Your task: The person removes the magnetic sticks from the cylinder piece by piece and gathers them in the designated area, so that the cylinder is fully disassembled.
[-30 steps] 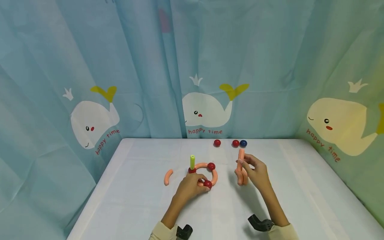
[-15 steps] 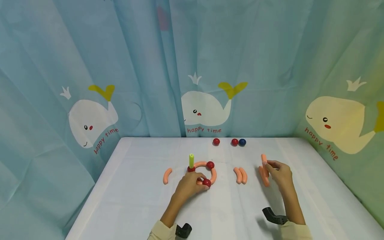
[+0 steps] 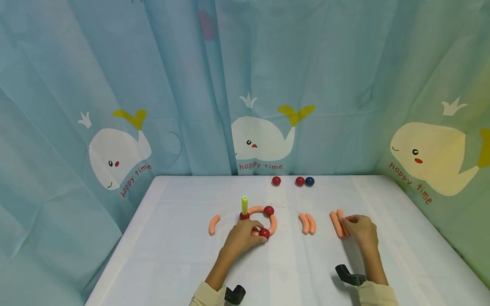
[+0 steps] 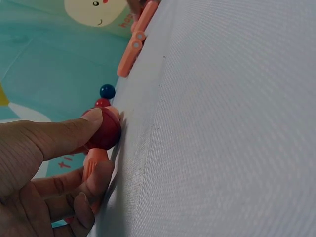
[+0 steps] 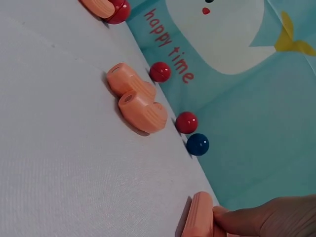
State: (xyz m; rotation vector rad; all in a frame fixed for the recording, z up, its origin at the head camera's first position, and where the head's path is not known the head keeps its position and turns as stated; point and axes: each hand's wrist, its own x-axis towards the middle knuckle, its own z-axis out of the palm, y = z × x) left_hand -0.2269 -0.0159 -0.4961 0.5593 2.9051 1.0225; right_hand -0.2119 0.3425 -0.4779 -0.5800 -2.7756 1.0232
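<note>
In the head view a ring of curved orange rods (image 3: 273,224) and red balls lies on the table, with a lime-green rod (image 3: 244,205) standing up from one ball. My left hand (image 3: 241,238) grips the ring's near side, its thumb on a red ball (image 4: 110,132) and fingers curled under an orange rod (image 4: 94,160) in the left wrist view. My right hand (image 3: 361,230) pinches a straight orange rod (image 3: 340,213), which lies alongside a second straight rod (image 3: 335,224). The right fingers cover part of the pinched rod.
Two curved orange rods (image 3: 307,224) lie side by side between the hands. A single curved rod (image 3: 214,225) lies left of the ring. Along the back edge sit two red balls (image 3: 276,181) and a blue ball (image 3: 309,181). A whale-print curtain (image 3: 337,85) hangs behind.
My right hand has moved right from the pair of curved rods and lowered its upright straight rod flat beside another one. My left hand has stayed on the ring.
</note>
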